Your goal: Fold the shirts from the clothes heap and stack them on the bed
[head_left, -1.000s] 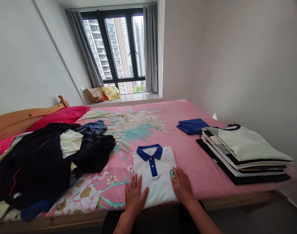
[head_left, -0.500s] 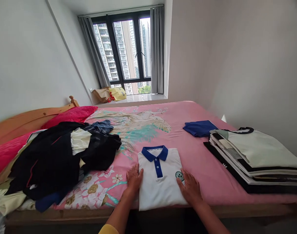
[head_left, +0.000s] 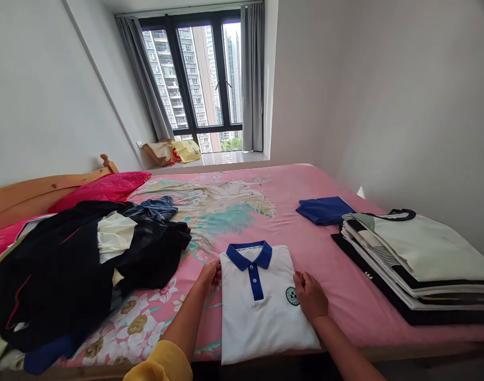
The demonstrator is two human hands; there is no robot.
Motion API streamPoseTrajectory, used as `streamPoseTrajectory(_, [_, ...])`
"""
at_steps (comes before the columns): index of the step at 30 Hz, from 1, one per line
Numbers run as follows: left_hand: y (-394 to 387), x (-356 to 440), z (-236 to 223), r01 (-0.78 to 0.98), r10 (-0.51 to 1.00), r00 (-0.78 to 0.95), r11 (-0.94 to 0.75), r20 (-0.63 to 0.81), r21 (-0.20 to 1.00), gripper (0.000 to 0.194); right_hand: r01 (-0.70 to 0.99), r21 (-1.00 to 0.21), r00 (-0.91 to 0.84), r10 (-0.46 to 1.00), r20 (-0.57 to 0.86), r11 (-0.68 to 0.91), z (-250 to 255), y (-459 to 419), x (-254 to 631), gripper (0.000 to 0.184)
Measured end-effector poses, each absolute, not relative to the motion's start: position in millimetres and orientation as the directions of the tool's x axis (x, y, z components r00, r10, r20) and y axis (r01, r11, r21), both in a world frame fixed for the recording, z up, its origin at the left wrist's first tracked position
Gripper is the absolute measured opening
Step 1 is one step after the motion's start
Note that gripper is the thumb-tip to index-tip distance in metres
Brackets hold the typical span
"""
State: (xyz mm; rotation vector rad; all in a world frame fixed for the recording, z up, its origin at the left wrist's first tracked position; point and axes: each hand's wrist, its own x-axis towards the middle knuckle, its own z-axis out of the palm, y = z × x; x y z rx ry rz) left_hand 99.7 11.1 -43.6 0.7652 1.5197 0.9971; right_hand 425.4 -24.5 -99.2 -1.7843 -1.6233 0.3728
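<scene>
A white polo shirt (head_left: 242, 323) with a blue collar, blue button placket and round green badge lies folded face up near the bed's front edge. At its left edge, just below the collar, my left hand (head_left: 210, 275) is closed on the cloth, its fingertips partly hidden. On the opposite side, beside the badge, my right hand (head_left: 312, 297) has its fingers curled at the shirt's right edge, gripping it. The shirt's bottom end reaches over the front edge of the bed.
At left sprawls a heap of loose, mostly black clothes (head_left: 63, 264) against red pillows (head_left: 102, 189). Right of the shirt stands a stack of folded clothes (head_left: 420, 248), with a folded blue garment (head_left: 325, 210) behind it. A pink floral sheet (head_left: 281, 211) covers the bed.
My left hand has moved up along the shirt's edge toward the collar. Both hands went from lying beside the shirt to curling at its edges. The view has shifted slightly.
</scene>
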Motion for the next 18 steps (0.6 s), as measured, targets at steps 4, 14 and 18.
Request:
streamPoseTrajectory(4, [13.7,93.8,-50.4,-0.123,0.899,-0.097,0.416,-0.428,0.901,0.038,0.756,-0.654,0.175,0.971,0.166,-0.024,-90.6,0.0,423.6,0.037])
streamPoseTrajectory(14, [26.1,83.0,-59.2,-0.060,0.876,0.061,0.482,-0.478,0.874,0.044,0.693,-0.711,0.192,0.981,0.021,-0.121,-97.7,48.9,430.3,0.048])
streamPoseTrajectory(18, [26.7,86.4,-69.2,-0.103,0.907,0.013,0.420,-0.421,0.902,0.044,0.679,-0.723,0.207,0.978,0.021,-0.128,-101.6,50.4,430.2,0.048])
